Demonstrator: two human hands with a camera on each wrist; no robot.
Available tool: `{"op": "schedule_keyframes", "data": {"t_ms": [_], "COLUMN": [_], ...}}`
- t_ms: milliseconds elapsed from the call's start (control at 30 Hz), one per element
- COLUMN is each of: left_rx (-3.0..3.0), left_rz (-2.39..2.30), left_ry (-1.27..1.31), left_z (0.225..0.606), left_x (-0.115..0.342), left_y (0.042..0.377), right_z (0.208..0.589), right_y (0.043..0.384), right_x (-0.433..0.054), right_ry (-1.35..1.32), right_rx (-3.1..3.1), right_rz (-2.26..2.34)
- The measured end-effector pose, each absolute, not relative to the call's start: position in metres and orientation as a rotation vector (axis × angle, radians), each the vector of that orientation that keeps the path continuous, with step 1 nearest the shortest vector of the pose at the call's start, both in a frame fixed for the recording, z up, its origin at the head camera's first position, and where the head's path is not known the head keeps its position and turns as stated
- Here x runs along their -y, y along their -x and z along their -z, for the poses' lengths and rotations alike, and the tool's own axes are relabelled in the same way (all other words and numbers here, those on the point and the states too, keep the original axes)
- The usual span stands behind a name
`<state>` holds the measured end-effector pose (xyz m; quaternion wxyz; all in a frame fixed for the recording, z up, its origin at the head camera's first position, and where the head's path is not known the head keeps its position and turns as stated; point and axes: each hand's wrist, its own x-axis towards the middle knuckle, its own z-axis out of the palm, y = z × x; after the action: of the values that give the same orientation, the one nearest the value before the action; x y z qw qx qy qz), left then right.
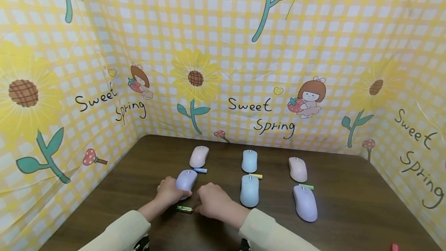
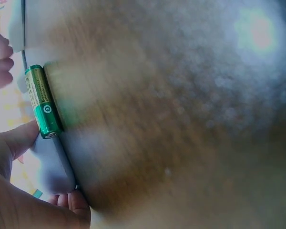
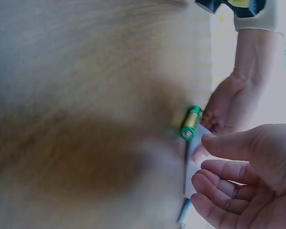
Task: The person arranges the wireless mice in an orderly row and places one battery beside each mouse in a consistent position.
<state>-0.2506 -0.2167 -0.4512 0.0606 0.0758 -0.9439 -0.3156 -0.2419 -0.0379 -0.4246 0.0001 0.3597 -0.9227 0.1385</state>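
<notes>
My left hand grips a lavender computer mouse by its sides, with the thumb on the near side. The mouse rests on the table. Just in front of it lies a green and gold battery, on its side; it is also visible in the left wrist view as a battery standing out sharply. Close to the battery's right end is my right hand. In the right wrist view the right hand has loosely bent fingers and holds nothing, a little apart from the battery.
Behind the held mouse lie a blue battery and a pink mouse. Two blue mice have a yellow battery between them. Farther right, a green battery separates a pink mouse and a lavender mouse. A red object is cut off.
</notes>
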Motion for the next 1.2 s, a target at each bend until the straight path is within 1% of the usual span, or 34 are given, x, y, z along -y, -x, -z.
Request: {"op": "schedule_keyframes", "data": {"t_ms": [233,767,1033,1200], "left_rx": [2.841,2.834,2.832,2.834], "left_rz": [0.956,0.939,0.947,0.947], "left_ry": [-0.237,-0.213,-0.222,-0.233], "left_z": [0.451,0.452,0.453,0.453], "left_x": [0.217,0.217,0.217,0.217], "left_y": [0.250,0.251,0.252,0.251], "right_z": [0.412,0.398,0.391,0.389], "right_y": [0.243,0.239,0.240,0.238], "right_x": [0.014,-0.049,-0.073,-0.091], "right_ry": [-1.095,-1.015,-1.044,-0.961], "right_rx": [2.924,2.938,2.850,2.866], "right_rz": [-0.476,-0.580,-0.578,-0.659]}}
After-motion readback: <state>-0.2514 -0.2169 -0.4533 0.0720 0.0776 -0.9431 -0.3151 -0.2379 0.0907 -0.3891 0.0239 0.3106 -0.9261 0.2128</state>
